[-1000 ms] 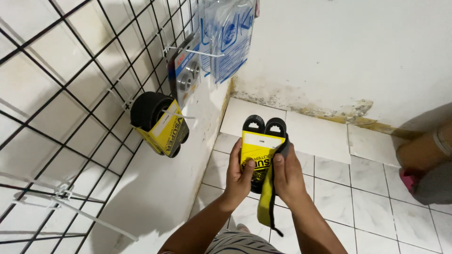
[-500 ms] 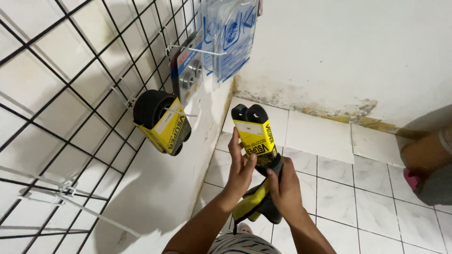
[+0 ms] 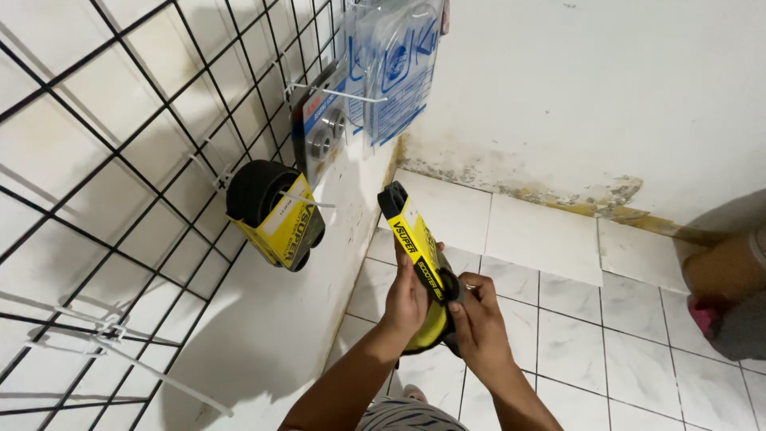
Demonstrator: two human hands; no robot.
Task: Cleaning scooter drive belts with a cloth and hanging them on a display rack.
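Looking down from the head camera: both hands clasp one packaged black belt in a yellow card sleeve (image 3: 415,247). The left hand (image 3: 405,297) grips its near side, the right hand (image 3: 476,323) pinches the lower end. Its long axis tilts up and left toward the wire grid panel (image 3: 120,160), where a matching packaged belt (image 3: 275,215) hangs on a hook (image 3: 307,201); the left hand is nearer.
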